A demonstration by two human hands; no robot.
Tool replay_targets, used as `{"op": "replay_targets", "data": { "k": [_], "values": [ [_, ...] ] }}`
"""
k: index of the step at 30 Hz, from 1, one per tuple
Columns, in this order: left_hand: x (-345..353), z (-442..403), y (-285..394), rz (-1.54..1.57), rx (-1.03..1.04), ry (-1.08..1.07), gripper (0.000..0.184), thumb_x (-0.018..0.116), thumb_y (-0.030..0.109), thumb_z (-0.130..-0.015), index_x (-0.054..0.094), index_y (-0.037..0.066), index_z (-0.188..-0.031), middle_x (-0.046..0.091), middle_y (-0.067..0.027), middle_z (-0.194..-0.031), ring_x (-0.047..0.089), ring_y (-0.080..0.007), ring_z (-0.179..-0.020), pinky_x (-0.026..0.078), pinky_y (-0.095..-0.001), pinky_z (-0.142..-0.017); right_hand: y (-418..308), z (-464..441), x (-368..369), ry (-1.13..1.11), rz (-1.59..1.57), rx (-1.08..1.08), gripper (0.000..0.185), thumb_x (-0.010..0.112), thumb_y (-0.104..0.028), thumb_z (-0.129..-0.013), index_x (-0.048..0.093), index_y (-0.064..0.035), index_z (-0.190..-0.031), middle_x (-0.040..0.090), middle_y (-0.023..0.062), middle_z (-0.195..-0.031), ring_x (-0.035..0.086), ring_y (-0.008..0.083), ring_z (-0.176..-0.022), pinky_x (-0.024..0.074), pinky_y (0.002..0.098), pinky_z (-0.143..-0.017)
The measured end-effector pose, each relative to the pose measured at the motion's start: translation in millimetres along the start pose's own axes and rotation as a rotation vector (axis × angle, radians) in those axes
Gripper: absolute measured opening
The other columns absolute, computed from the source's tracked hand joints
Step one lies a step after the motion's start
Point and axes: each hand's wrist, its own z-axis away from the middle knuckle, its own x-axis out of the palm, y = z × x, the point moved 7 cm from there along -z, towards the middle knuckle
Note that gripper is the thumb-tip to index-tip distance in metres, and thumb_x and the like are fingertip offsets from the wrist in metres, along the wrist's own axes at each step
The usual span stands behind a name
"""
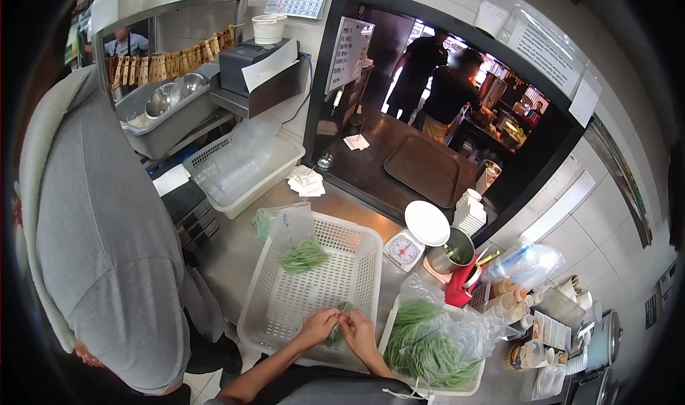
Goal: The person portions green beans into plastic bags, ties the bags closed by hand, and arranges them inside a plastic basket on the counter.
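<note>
Far left: a person in a grey top [118,241] stands beside the counter [221,262]. Next, a white basket [265,188] holds clear plastic containers [239,164]; paper slips [305,182] lie just to its right. Nearer the wearer sits a large perforated basket [282,312]. Within it, toward the far left part, rests a clear bag of long green vegetables [303,257], with a paler green mass [261,224] at the far left corner. At the near side of the same basket, a small green bundle [335,334] is held between both hands. Left hand [320,326]: fingers bent and closed on the bundle. Right hand [358,329]: likewise closed on it, fingertips meeting those of the left. Exact point of the pinch hidden by the fingers. Through the wall opening, two people in dark clothing are visible behind a brown tray [422,170]. Right of the perforated basket: a dial scale [404,251] with a round white pan [427,223], then a metal pot [457,252] with green matter inside, and a red object [464,284] near it. Nearer, a second basket [457,391] carries a heap of loose long green vegetables [435,351], partly under clear plastic bags [474,331]. Cups [503,298] stand farther right.
</note>
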Motion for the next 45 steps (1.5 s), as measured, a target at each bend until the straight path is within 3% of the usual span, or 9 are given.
{"op": "replay_targets", "data": {
  "k": [12,16,20,26,29,32,36,39,45],
  "values": [
    [7,2,17,-0.166,0.081,-0.266,0.024,0.047,0.028,-0.087,0.060,0.008,-0.080,0.056,-0.0136,-0.080,0.047,-0.0298,-0.086,0.039,-0.0390,-0.077,17,-7,-24,0.223,0.058,0.004,0.005,0.060,0.002,-0.079,0.058,0.0018,-0.083,0.057,0.0119,-0.077,0.058,0.0179,-0.062,0.0464,0.0280,-0.058],
    [-10,-8,0,-0.056,0.119,0.037,0.021,0.047,0.019,-0.087,0.058,0.006,-0.075,0.056,-0.0103,-0.082,0.049,-0.0239,-0.085,0.040,-0.0335,-0.078,10,-20,-91,0.383,-0.082,0.095,0.008,0.058,0.003,-0.080,0.060,0.0023,-0.088,0.058,0.0100,-0.081,0.056,0.0148,-0.066,0.0453,0.0260,-0.060],
    [-43,-56,-2,0.220,0.072,-0.002,0.018,0.043,0.010,-0.090,0.052,0.004,-0.076,0.053,-0.0068,-0.078,0.052,-0.0183,-0.081,0.040,-0.0302,-0.079,-34,-5,-157,0.563,0.115,-0.038,0.014,0.059,0.002,-0.079,0.062,0.0021,-0.093,0.057,0.0072,-0.083,0.055,0.0130,-0.064,0.0443,0.0235,-0.059],
    [-124,-79,-21,0.217,-0.080,0.130,0.015,0.045,0.011,-0.091,0.051,0.003,-0.080,0.055,-0.0074,-0.080,0.056,-0.0207,-0.093,0.039,-0.0306,-0.084,-15,44,-233,0.840,0.261,0.192,0.021,0.062,0.000,-0.078,0.062,0.0001,-0.099,0.057,0.0070,-0.082,0.055,0.0127,-0.069,0.0454,0.0246,-0.064],
    [-139,-68,-9,-0.101,-0.008,0.263,0.010,0.051,0.009,-0.087,0.051,0.002,-0.094,0.054,-0.0141,-0.098,0.051,-0.0284,-0.104,0.037,-0.0357,-0.090,-7,37,-221,0.749,0.258,0.236,0.029,0.066,-0.003,-0.075,0.061,-0.0020,-0.104,0.058,0.0112,-0.103,0.056,0.0191,-0.088,0.0440,0.0336,-0.080],
    [-131,-56,32,-0.406,0.124,0.366,0.029,0.056,0.007,-0.083,0.047,0.004,-0.111,0.044,-0.0211,-0.121,0.040,-0.0365,-0.116,0.033,-0.0413,-0.096,-11,7,-197,0.728,0.501,0.147,0.027,0.067,-0.008,-0.075,0.063,-0.0043,-0.101,0.054,0.0126,-0.116,0.055,0.0243,-0.096,0.0361,0.0394,-0.093],
    [-115,-44,76,-0.425,0.148,0.302,0.042,0.058,0.008,-0.081,0.044,0.006,-0.120,0.030,-0.0235,-0.136,0.029,-0.0408,-0.124,0.028,-0.0443,-0.100,33,-23,-172,0.373,0.708,0.033,0.016,0.066,-0.015,-0.078,0.064,-0.0054,-0.091,0.057,0.0111,-0.106,0.051,0.0288,-0.106,0.0244,0.0474,-0.103],
    [-111,-39,91,-0.291,0.182,0.214,0.036,0.059,0.006,-0.080,0.048,0.005,-0.115,0.038,-0.0241,-0.130,0.035,-0.0401,-0.122,0.030,-0.0428,-0.100,41,-33,-179,0.102,0.386,0.102,0.011,0.062,-0.016,-0.082,0.063,-0.0051,-0.082,0.061,0.0062,-0.090,0.057,0.0251,-0.095,0.0270,0.0463,-0.103],
    [-75,-29,159,-0.130,0.390,-0.079,0.038,0.064,0.009,-0.078,0.052,0.005,-0.114,0.044,-0.0189,-0.129,0.040,-0.0347,-0.121,0.032,-0.0417,-0.100,-42,-33,-202,0.076,0.009,-0.209,0.010,0.059,-0.011,-0.084,0.061,-0.0014,-0.081,0.060,0.0064,-0.075,0.059,0.0231,-0.070,0.0415,0.0405,-0.090]
  ]
}}
